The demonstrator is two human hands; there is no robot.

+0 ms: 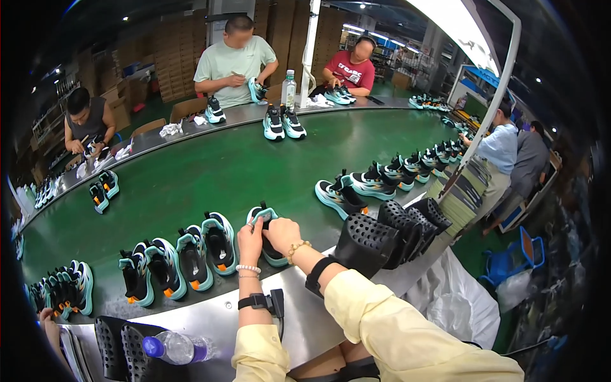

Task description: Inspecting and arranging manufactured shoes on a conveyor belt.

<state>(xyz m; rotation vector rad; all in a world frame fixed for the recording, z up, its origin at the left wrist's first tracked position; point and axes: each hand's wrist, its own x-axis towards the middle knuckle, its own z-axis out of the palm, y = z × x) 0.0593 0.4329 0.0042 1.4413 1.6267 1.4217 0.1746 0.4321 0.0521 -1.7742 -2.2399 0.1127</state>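
Your left hand [249, 240] and right hand [282, 234] both close their fingers [258, 222] on 1 black-and-teal shoe [268, 237] at the near edge of the green belt [210, 172]. 2 more shoes [207, 249] lie just left; black perforated shoe forms [388, 235] stand right.

The scene is brightly and evenly lit from above. A long white strip lamp [455, 22] burns out to pure white at the upper right, and more ceiling tubes [359, 28] glow far back. The broad green conveyor belt [210, 169] carries a soft sheen with only short, faint shadows under the shoes. The brushed steel table edge [210, 312] reflects pale glare. Fisheye distortion bends belt and edge into arcs, and a black vignette swallows the corners. The centre is sharp; the rim smears, and distant figures look soft.
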